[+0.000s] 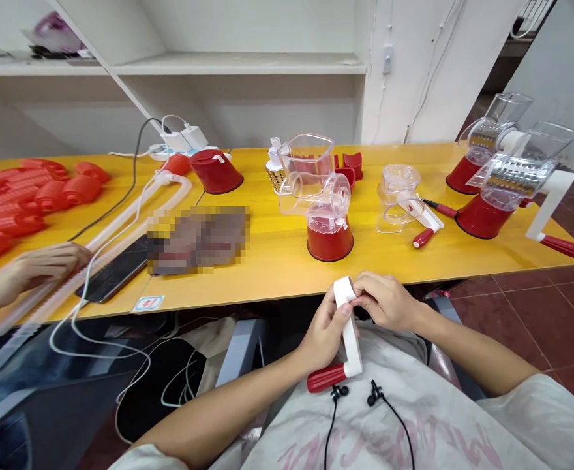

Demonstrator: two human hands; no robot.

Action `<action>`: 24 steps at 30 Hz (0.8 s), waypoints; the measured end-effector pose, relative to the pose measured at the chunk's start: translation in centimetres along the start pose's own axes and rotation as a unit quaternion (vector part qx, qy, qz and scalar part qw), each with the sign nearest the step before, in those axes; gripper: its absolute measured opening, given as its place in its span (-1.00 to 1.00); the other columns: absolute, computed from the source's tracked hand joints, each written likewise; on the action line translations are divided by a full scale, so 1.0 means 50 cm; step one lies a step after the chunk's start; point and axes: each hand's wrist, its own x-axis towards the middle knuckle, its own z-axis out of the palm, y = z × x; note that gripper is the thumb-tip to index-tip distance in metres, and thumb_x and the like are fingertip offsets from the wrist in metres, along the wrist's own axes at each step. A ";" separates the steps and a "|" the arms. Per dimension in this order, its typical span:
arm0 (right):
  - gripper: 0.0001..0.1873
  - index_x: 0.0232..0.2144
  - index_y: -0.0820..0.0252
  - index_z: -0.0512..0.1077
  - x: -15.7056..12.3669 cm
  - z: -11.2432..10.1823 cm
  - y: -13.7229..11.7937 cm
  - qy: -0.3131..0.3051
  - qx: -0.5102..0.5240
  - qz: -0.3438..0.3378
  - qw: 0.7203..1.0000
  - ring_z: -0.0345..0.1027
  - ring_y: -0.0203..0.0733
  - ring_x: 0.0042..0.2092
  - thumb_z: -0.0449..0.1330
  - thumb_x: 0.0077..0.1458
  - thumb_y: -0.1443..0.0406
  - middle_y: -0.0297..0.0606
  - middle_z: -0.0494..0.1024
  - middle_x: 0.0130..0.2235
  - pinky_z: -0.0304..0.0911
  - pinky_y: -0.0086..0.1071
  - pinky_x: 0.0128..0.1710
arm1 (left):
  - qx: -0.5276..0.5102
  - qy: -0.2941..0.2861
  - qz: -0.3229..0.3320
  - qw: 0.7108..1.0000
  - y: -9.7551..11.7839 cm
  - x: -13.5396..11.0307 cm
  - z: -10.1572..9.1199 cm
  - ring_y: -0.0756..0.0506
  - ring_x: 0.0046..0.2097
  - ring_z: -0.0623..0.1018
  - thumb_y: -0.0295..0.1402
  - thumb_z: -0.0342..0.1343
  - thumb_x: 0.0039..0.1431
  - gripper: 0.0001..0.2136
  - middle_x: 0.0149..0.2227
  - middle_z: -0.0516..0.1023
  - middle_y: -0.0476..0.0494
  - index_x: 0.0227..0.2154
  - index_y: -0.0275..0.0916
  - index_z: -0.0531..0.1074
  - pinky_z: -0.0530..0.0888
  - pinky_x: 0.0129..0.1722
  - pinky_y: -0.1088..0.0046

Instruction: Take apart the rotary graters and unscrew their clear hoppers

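My left hand [325, 329] is closed around a white crank handle [350, 336] with a red grip, held in front of my shirt below the table edge. The fingers of my right hand [383, 300] pinch together beside the crank's upper end; what they hold, if anything, is hidden. Straight ahead on the table stands a rotary grater body [329, 202] with a clear hopper on a red base. To its right lie a clear housing part [399, 189], another white crank [419, 219] with a red grip and a screwdriver [441, 207].
Two assembled graters [502, 183] stand at the right. Behind the middle are a red base [216, 171], a drum grater [276, 171] and red parts [349, 171]. On the left are red-wrapped pieces [23, 196], a phone [115, 269], white cables [87, 277] and another person's hand [55, 264].
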 end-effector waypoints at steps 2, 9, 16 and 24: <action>-0.75 -0.03 -0.01 0.42 0.001 -0.004 -0.003 -0.011 -0.027 -0.010 1.000 0.47 -0.12 -0.30 0.14 0.89 0.21 -0.32 0.64 -0.21 0.29 -0.26 -0.30 | -0.002 -0.002 0.000 1.000 0.004 -0.002 -0.002 -0.16 -0.44 0.65 0.64 0.42 0.42 -0.03 -0.39 0.61 0.06 0.31 -0.20 0.43 0.56 -0.43 0.39; -0.73 0.01 0.00 0.39 0.017 -0.015 -0.022 -0.005 -0.079 -0.047 0.996 0.46 -0.13 -0.30 0.03 0.94 0.20 -0.31 0.65 -0.21 0.20 -0.24 -0.33 | 0.033 -0.010 0.052 0.998 0.043 -0.004 -0.015 -0.10 -0.45 0.60 0.60 0.37 0.52 -0.16 -0.35 0.61 0.06 0.19 -0.15 0.43 0.52 -0.44 0.43; -0.89 0.08 0.00 0.48 0.012 -0.015 -0.023 0.017 0.029 0.065 0.997 0.53 -0.19 -0.28 0.33 0.81 0.21 -0.32 0.65 -0.12 0.44 -0.31 -0.26 | 0.047 -0.016 0.019 0.999 0.044 0.011 -0.024 -0.15 -0.41 0.64 0.67 0.33 0.48 -0.09 -0.35 0.68 0.00 0.26 -0.14 0.39 0.57 -0.40 0.39; -0.84 -0.02 0.01 0.58 0.009 -0.003 -0.012 0.030 0.101 0.062 0.993 0.51 -0.17 -0.25 0.43 0.75 0.20 -0.26 0.65 -0.12 0.48 -0.29 -0.27 | 0.043 -0.015 -0.016 0.999 0.029 0.013 -0.028 -0.17 -0.40 0.65 0.68 0.36 0.43 -0.05 -0.36 0.67 0.01 0.28 -0.16 0.41 0.54 -0.37 0.36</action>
